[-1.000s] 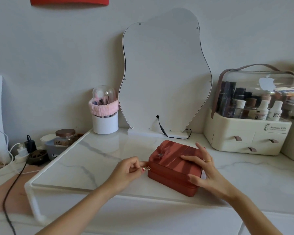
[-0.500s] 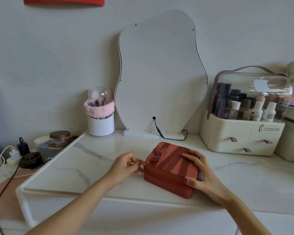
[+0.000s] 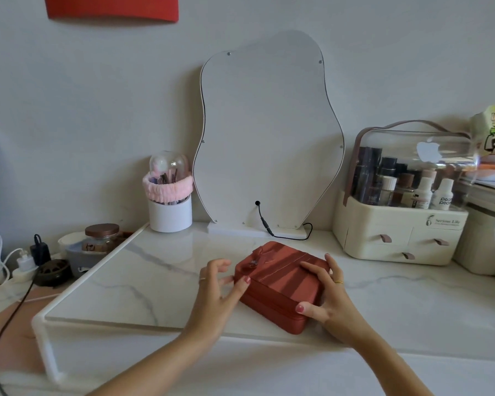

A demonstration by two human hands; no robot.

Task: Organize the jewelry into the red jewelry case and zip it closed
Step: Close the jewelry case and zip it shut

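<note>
The red jewelry case (image 3: 280,284) lies closed on the marble tabletop (image 3: 143,284), a small bow on its lid. My right hand (image 3: 326,295) grips it, fingers flat on the lid and thumb against the near right side. My left hand (image 3: 217,290) is at the case's left corner with fingers spread, the thumb tip touching the case edge, nothing held. No loose jewelry shows on the table; both hands wear a ring.
A wavy mirror (image 3: 269,132) stands behind the case with a black cable (image 3: 286,235) at its base. A brush holder (image 3: 169,201) sits back left, a cream cosmetics organizer (image 3: 400,224) back right. Jars, chargers and cords lie off the left table edge.
My left hand has let go of the zipper pull it was pinching at the case's left corner and has spread its fingers. The right hand stays on the case.
</note>
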